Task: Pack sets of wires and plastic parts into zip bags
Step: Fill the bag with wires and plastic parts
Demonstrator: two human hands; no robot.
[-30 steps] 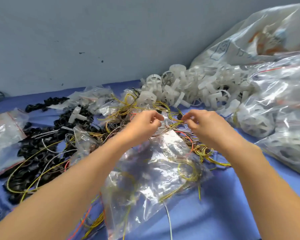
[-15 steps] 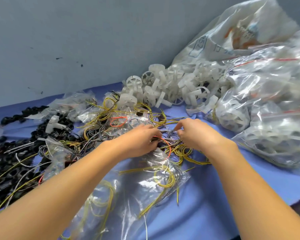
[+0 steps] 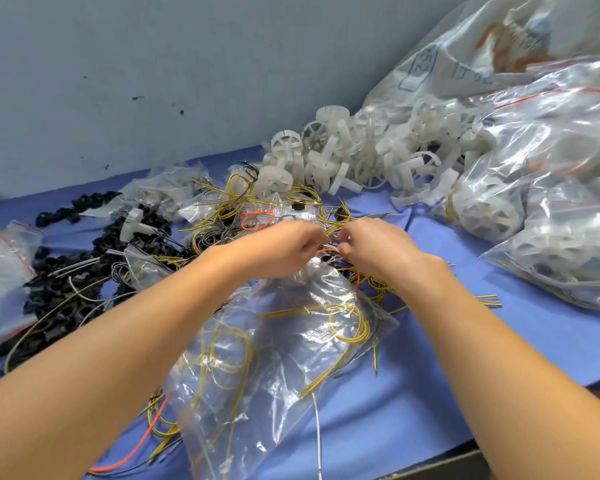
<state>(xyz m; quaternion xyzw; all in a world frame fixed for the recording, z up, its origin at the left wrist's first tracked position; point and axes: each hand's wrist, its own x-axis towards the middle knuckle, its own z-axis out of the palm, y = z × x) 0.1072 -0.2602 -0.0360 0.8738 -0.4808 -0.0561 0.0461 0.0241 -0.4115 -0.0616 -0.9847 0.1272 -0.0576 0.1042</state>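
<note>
A clear zip bag (image 3: 291, 344) with yellow wires inside lies on the blue table (image 3: 447, 386) between my forearms. At its far end my left hand (image 3: 278, 251) and my right hand (image 3: 374, 249) meet with curled fingers, both pinching a red wire (image 3: 328, 251) among a tangle of yellow and black wires (image 3: 243, 209). White plastic wheel parts (image 3: 361, 157) are heaped behind the hands. Black plastic parts (image 3: 66, 282) are piled at the left.
Large filled plastic bags (image 3: 551, 202) crowd the right side up to the grey wall (image 3: 153, 81). Small zip bags (image 3: 0, 268) lie at the far left and behind the wires. The table's front edge (image 3: 465, 455) runs along the bottom right.
The view has shifted left again and both hands have moved closer together over the wire tangle; a red wire now shows between the fingertips.
</note>
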